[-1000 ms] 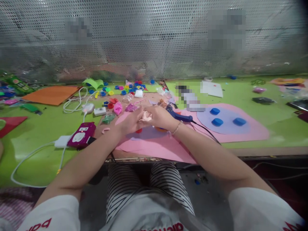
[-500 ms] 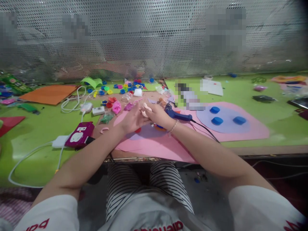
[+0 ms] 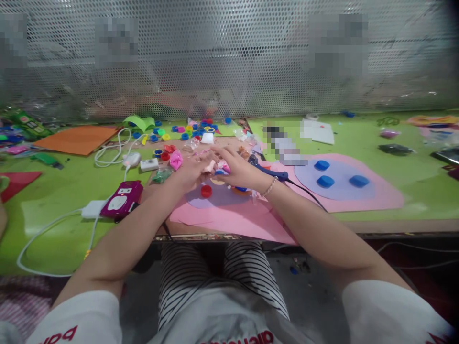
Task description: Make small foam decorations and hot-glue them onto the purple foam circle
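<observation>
Above a purple paper shape [image 3: 222, 198] on pink paper [image 3: 233, 220], my left hand [image 3: 191, 173] has its fingers closed round a soft pale pink piece [image 3: 210, 167]. My right hand [image 3: 238, 171] is close beside it, fingers spread and reaching over toward the piece; nothing shows in its grasp. A red cap [image 3: 206, 191] lies on the purple paper below the hands. Just right of my right hand is a blue glue gun [image 3: 274, 173] with a black cord. Further right, blue caps [image 3: 325, 181] sit on a second purple shape [image 3: 308, 174].
Left of the hands are a magenta device [image 3: 124, 199] with white cables, a white box [image 3: 149, 165] and a pink bag [image 3: 176, 160]. Coloured caps [image 3: 184, 136] lie behind them. Orange paper [image 3: 77, 139] is at the back left. A perforated metal screen [image 3: 222, 57] stands behind the table.
My hands have drawn apart a little. The pale pink piece, earlier by my right hand's fingers, is now at my left hand's fingers. The red cap shows more fully.
</observation>
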Demonstrator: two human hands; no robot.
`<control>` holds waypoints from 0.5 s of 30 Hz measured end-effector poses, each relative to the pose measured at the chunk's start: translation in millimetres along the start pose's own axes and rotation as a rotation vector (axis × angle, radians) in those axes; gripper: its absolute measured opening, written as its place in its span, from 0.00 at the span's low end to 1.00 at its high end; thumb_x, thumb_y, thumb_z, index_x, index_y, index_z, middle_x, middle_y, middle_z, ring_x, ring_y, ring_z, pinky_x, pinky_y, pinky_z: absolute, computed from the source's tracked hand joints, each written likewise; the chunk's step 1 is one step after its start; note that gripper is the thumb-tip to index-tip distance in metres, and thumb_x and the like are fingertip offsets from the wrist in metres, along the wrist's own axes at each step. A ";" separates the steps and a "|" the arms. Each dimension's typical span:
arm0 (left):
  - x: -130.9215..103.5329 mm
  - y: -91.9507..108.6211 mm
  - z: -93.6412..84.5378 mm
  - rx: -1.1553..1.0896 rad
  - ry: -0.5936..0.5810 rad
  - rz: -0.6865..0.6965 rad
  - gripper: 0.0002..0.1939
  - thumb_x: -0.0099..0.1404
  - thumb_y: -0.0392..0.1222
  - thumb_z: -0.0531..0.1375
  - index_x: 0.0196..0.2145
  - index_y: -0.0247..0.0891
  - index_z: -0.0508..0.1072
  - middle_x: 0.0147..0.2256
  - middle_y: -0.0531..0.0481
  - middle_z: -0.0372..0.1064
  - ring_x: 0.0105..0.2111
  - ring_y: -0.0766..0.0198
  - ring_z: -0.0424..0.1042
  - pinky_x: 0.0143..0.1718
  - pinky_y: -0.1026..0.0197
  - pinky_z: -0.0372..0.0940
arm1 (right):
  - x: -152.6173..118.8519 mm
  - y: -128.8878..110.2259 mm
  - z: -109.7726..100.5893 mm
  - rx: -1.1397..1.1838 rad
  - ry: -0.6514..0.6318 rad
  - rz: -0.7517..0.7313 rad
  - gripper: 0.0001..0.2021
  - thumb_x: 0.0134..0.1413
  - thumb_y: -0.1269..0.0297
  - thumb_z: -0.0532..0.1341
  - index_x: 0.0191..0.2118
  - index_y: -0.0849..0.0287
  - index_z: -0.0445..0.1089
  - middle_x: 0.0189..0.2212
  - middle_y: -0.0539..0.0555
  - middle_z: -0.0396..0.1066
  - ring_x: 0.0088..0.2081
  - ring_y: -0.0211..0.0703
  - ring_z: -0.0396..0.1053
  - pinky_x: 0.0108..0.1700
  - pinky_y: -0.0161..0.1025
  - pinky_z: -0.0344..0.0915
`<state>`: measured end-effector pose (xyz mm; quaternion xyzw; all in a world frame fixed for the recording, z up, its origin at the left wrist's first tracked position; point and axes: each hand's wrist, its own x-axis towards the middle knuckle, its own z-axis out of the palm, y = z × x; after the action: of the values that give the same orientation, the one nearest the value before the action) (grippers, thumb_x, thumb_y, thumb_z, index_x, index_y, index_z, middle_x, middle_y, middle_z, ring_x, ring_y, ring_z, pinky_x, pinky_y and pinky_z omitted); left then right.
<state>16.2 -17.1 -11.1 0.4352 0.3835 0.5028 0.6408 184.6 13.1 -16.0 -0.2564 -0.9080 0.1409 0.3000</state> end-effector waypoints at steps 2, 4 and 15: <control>-0.8 4.2 -1.0 -0.005 0.001 -0.001 0.18 0.60 0.50 0.62 0.21 0.35 0.67 0.17 0.55 0.60 0.16 0.75 0.58 0.17 0.70 0.55 | 0.8 -0.6 -0.6 -0.005 0.054 -0.038 0.32 0.52 0.69 0.60 0.62 0.56 0.50 0.55 0.62 0.59 0.56 0.53 0.61 0.57 0.53 0.62; -1.9 7.2 -1.6 -0.006 -0.020 -0.005 0.23 0.62 0.54 0.59 0.17 0.36 0.62 0.13 0.57 0.53 0.12 0.76 0.51 0.14 0.69 0.48 | 1.6 -1.8 -1.0 -0.008 0.069 -0.070 0.28 0.54 0.69 0.60 0.60 0.57 0.54 0.53 0.62 0.61 0.54 0.51 0.62 0.55 0.51 0.63; 6.5 2.1 -12.1 0.054 0.105 0.028 0.26 0.59 0.63 0.57 0.19 0.38 0.62 0.11 0.58 0.47 0.11 0.74 0.45 0.14 0.66 0.43 | 1.3 -19.3 -1.5 -0.026 0.074 -0.090 0.18 0.57 0.63 0.58 0.53 0.60 0.62 0.46 0.61 0.66 0.47 0.49 0.66 0.50 0.49 0.66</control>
<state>5.7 -8.4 -13.4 0.4308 0.4236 0.5233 0.6008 177.3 -2.1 -6.3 -0.2240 -0.9086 0.1058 0.3362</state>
